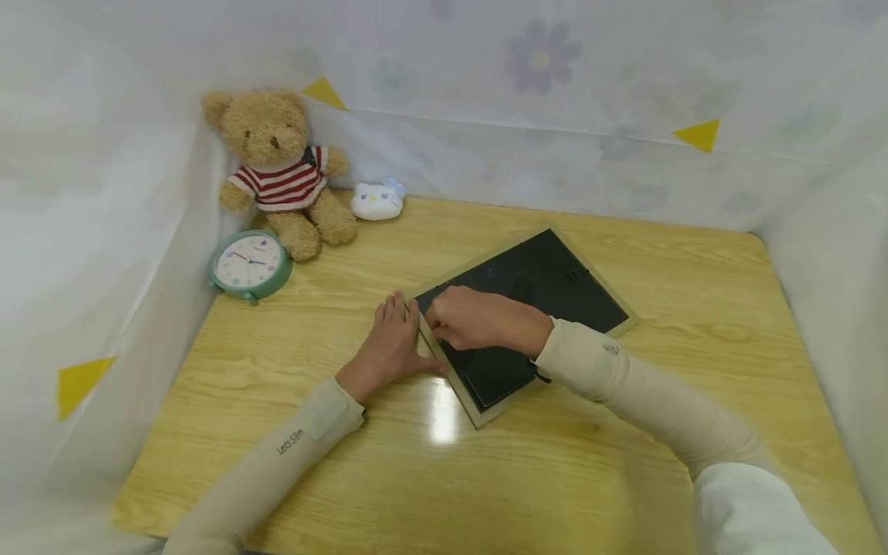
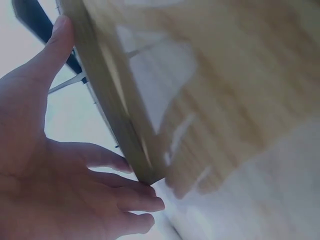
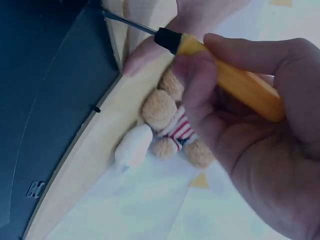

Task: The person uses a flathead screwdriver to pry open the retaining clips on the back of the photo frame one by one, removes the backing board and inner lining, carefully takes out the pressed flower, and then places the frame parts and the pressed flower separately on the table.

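Observation:
A picture frame (image 1: 555, 270) lies face down on the wooden table, its black backing up within a pale wooden border. My right hand (image 1: 479, 317) grips a screwdriver (image 3: 242, 87) by its orange-yellow handle. The metal shaft slants toward the border's inner edge, and its tip appears to meet that edge. Along the frame's left side lies my left hand (image 1: 388, 347). Its thumb and its fairly straight, spread fingers touch the outer border near two corners. In the left wrist view the screwdriver's thin shaft shows beyond the frame's side (image 2: 107, 105).
A teddy bear (image 1: 284, 177) in a striped shirt sits at the back left of the table (image 1: 659, 462). Beside it are a white cat-face toy (image 1: 378, 200) and a green-rimmed alarm clock (image 1: 251, 264). White curtains with yellow triangles (image 1: 699, 136) surround the table.

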A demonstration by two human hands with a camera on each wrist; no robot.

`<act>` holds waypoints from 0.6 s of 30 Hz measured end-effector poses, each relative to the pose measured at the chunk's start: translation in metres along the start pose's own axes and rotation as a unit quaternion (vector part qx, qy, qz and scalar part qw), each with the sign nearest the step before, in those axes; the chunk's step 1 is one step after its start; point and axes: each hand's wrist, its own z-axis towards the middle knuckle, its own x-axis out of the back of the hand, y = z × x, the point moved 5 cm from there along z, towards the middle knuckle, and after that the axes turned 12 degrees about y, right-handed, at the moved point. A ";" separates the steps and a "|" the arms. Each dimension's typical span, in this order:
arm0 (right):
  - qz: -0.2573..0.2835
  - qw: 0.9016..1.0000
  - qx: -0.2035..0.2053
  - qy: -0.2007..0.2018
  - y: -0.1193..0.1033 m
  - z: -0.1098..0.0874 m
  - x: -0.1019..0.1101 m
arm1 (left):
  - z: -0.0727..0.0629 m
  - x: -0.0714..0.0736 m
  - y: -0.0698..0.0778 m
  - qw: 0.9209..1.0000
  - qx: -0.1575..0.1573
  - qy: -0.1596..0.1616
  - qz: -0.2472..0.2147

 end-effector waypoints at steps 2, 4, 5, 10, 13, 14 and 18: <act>0.016 0.999 -0.036 0.011 0.007 -0.003 0.001 | -0.001 0.001 -0.002 1.000 0.003 -0.004 0.006; 0.031 0.997 -0.071 0.028 0.018 -0.009 0.003 | 0.000 0.001 -0.003 1.000 0.005 -0.006 0.010; 0.037 0.995 -0.087 0.040 0.025 -0.014 0.005 | 0.002 0.001 -0.003 1.000 0.008 -0.009 0.010; 0.088 0.980 -0.134 0.119 0.065 -0.048 0.019 | 0.011 0.002 -0.011 1.000 0.026 -0.005 -0.004; 0.127 0.964 -0.156 0.171 0.094 -0.075 0.030 | 0.021 0.006 -0.015 1.000 0.027 0.011 -0.011; 0.138 0.958 -0.170 0.184 0.104 -0.086 0.033 | 0.025 0.008 -0.016 0.999 0.025 0.016 -0.014; 0.180 0.925 -0.244 0.229 0.142 -0.133 0.047 | 0.043 0.015 -0.020 1.000 0.016 0.026 -0.005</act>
